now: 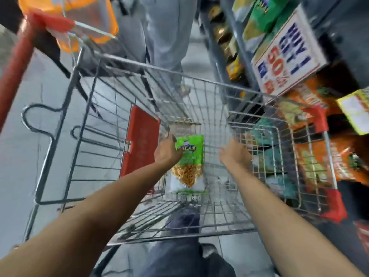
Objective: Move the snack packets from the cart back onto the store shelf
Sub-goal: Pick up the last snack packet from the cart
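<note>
While both arms reach down into the cart, the left hand curls its grip around the upper edge of a green packet on the cart floor. Right hand hovers beside it, loosely open, holding nothing. Shelf stands just right of the cart.

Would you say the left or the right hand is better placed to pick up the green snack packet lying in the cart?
Left, probably. The left hand is already at the green snack packet's upper left edge, fingers reaching its top. The right hand is beside it over bare cart wire, apart from the packet.
</note>
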